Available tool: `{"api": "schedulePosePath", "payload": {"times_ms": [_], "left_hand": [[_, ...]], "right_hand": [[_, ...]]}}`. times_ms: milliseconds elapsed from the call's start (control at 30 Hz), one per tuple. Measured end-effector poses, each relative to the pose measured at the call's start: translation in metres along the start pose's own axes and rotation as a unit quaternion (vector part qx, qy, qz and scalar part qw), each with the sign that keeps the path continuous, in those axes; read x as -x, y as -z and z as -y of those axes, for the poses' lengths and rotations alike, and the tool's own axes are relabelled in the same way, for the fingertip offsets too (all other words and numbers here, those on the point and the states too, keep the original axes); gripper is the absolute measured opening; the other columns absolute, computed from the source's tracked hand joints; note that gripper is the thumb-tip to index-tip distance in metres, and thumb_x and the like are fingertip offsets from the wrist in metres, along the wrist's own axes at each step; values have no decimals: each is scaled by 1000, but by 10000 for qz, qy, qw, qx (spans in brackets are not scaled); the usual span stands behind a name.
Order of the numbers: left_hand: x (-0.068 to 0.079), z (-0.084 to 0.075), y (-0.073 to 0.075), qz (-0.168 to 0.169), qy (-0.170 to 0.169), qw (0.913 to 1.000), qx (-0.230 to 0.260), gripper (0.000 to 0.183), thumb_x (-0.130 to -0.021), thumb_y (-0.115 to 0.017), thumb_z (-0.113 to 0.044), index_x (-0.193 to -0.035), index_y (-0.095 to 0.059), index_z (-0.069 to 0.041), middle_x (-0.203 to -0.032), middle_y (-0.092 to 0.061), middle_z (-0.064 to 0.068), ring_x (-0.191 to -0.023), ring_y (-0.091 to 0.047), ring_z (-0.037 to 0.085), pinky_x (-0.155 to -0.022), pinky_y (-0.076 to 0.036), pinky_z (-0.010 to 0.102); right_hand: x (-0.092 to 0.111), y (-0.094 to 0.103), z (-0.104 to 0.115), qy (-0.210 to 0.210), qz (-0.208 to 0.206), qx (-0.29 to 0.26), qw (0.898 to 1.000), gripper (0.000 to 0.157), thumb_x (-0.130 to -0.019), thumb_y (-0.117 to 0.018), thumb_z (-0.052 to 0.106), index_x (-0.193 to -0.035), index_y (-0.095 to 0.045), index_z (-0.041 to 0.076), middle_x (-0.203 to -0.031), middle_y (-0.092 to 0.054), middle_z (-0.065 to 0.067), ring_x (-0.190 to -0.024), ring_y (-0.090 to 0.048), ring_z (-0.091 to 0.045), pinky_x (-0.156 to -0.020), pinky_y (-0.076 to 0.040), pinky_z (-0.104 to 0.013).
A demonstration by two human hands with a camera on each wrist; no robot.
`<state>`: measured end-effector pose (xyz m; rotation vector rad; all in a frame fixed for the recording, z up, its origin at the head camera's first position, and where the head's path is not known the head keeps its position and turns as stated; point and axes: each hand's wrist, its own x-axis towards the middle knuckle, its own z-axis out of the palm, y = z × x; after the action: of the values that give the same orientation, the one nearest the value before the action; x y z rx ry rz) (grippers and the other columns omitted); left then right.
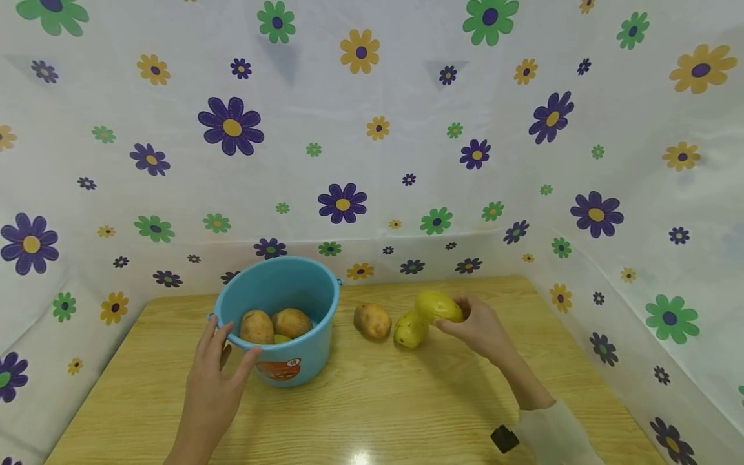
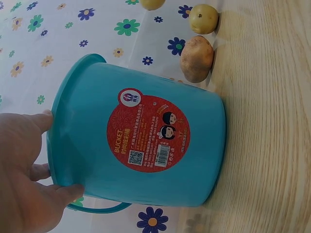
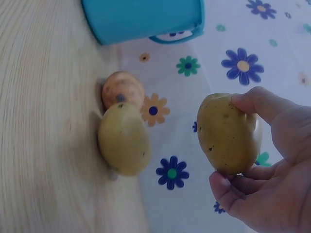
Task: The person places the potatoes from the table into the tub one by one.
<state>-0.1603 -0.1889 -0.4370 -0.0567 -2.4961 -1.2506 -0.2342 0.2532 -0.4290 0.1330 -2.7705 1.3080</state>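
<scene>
In the head view, the right hand pinches a yellow potato above the table, the bucket left of this grip. Left wrist: the left hand touches the bucket's rim, fingers spread. Right wrist: thumb and fingertips clamp the potato; probably firm and smooth, it is best held round its middle.

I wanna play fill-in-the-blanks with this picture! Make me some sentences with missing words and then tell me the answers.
1. The person's ____ hand holds up a yellow oval thing, while the other hand touches the bucket.
2. Inside the bucket, ____ brown potatoes show.
3. The round label on the bucket is mostly coloured ____.
4. The white cloth behind is patterned with colourful ____.

Missing words: right; two; red; flowers.
</scene>
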Motion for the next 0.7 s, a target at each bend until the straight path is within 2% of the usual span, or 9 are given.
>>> {"api": "schedulePosePath", "payload": {"times_ms": [233,400,700], "left_hand": [[0,-1,-1,-23,5,10000,24,71,-102,-69,-33,-153,-38,6,-169,-11,23,-149,-28,48,-110,-39,43],[1,-1,0,10,27,10000,15,72,-102,-69,-34,-153,-38,6,-169,-10,23,-150,-27,49,-110,-38,46],[1,-3,1,63,47,10000,22,73,-102,-68,-35,-154,-36,7,-170,-9,23,-150,-26,49,-111,-38,47]], "right_hand": [[2,-6,19,308,176,-97,9993,60,-87,-82,27,-129,-57,-8,-113,-66,-17,-93,-62,-24,-77,-58,-31],[0,-13,34,452,250,-61,9986,62,-85,-84,29,-128,-58,-7,-113,-67,-16,-94,-63,-24,-78,-59,-33],[-6,-28,66,950,414,-233,9943,57,-84,-85,29,-126,-61,-3,-110,-67,-11,-90,-62,-21,-77,-60,-31]]}}
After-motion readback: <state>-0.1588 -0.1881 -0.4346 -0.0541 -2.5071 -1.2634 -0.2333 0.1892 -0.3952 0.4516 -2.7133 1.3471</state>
